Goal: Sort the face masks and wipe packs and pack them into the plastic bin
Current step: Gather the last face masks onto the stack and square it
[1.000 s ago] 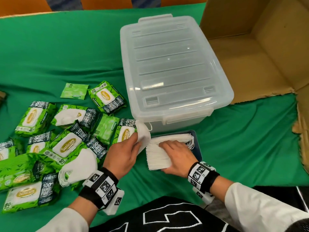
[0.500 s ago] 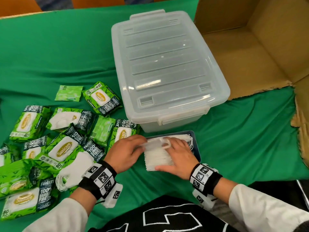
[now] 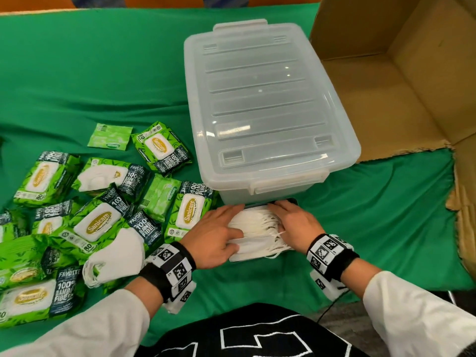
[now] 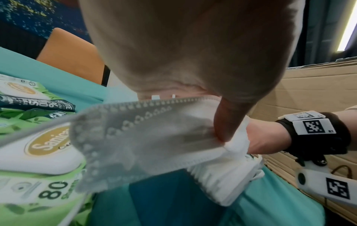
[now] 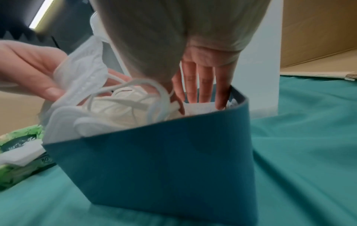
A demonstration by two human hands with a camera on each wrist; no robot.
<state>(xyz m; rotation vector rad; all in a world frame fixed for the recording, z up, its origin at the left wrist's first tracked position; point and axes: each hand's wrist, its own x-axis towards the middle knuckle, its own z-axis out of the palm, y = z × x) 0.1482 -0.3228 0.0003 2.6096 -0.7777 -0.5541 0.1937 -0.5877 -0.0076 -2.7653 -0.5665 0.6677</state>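
A stack of white face masks (image 3: 257,228) sits in a blue box (image 5: 154,160) right against the front wall of the clear plastic bin (image 3: 262,99), whose lid is on. My left hand (image 3: 233,222) holds the stack's left side, its thumb (image 4: 226,122) pressed on the top mask (image 4: 135,137), pinching it. My right hand (image 3: 277,210) is at the right side, its straight fingers (image 5: 199,85) reaching down into the box beside the masks (image 5: 125,113). Green wipe packs (image 3: 95,222) lie scattered to the left.
A loose mask (image 3: 121,251) lies on the wipe packs near my left wrist, and another (image 3: 100,175) further back. An open cardboard box (image 3: 386,86) stands right of the bin. Green cloth (image 3: 386,215) covers the table.
My left hand brought a mask from the left onto the stack. Both hands have since moved in along the stack's sides, closer to the bin.
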